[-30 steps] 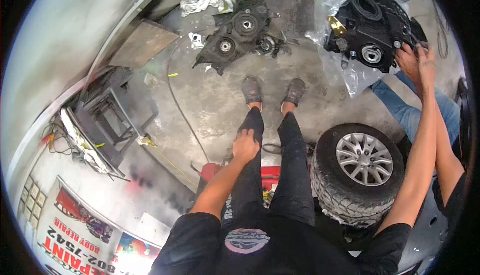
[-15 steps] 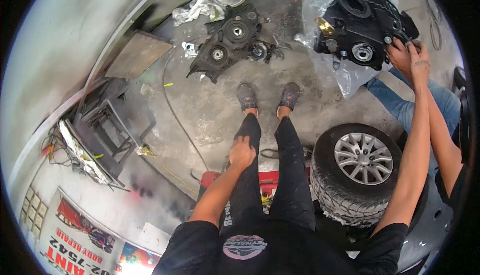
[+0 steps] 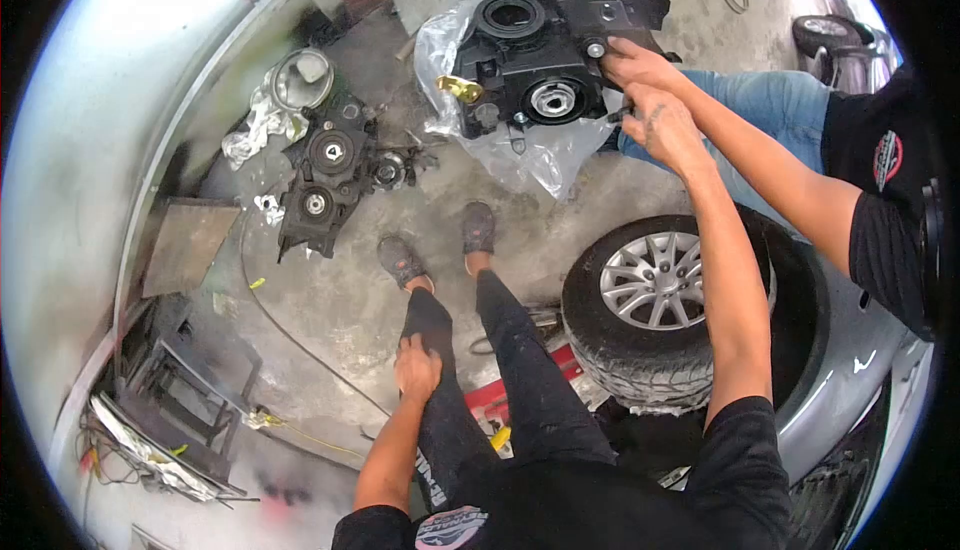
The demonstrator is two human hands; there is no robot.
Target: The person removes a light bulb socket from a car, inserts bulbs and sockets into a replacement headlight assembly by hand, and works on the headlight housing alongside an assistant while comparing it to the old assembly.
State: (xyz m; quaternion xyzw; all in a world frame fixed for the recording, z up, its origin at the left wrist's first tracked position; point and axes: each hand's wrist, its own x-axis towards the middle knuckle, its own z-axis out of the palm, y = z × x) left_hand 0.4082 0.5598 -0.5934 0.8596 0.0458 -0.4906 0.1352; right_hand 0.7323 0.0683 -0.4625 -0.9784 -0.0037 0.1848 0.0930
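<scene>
My left hand lies on my thigh, fingers apart, holding nothing. My right hand reaches out to the lower right corner of a black headlight housing. Its fingers are closed near a small dark piece at that corner; what they grip is partly hidden. The back of the housing faces up, with a round opening, a silver-centred socket and a gold-coloured bracket. Clear plastic wrap lies beneath it. Another person's hand touches the housing just above my right hand.
A second dark headlight housing lies on the floor at left, near a round lens piece and crumpled white wrap. A wheel with tyre lies below my right arm. A dark metal stand and a hose or cable are at left.
The view has swung right, so everything appears further left. The other person's hand now sits higher on the housing, apart from my right hand. My left hand stays on my thigh.
</scene>
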